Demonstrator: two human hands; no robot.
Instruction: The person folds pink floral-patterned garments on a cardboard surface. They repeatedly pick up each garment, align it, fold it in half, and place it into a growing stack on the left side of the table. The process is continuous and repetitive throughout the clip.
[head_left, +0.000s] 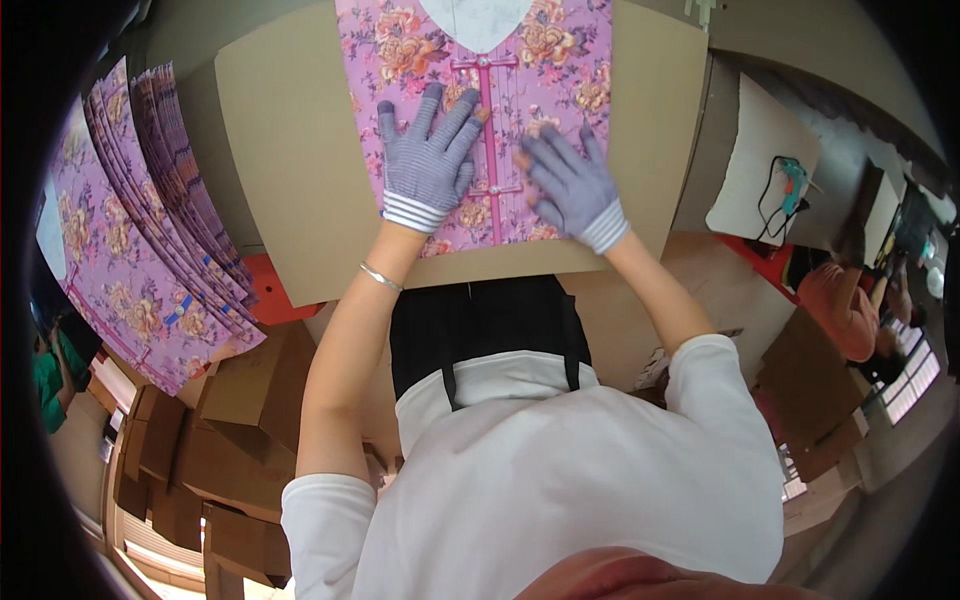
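A flat pink-purple floral panel, printed like a garment front, lies on a cardboard sheet in front of me. Down its middle runs a pink strip with knot-style crosspieces, and a white rounded neck area is at the top. My left hand, in a grey striped glove, rests flat on the panel left of the strip, fingers spread. To the right of the strip, my gloved right hand is over the panel with its fingers apart, slightly blurred. Neither hand holds anything.
At the left stands a fanned stack of similar floral pieces, beside a red surface. A teal glue gun with a black cord lies on a white board at right. Cardboard boxes sit lower left. Co-workers appear at both sides.
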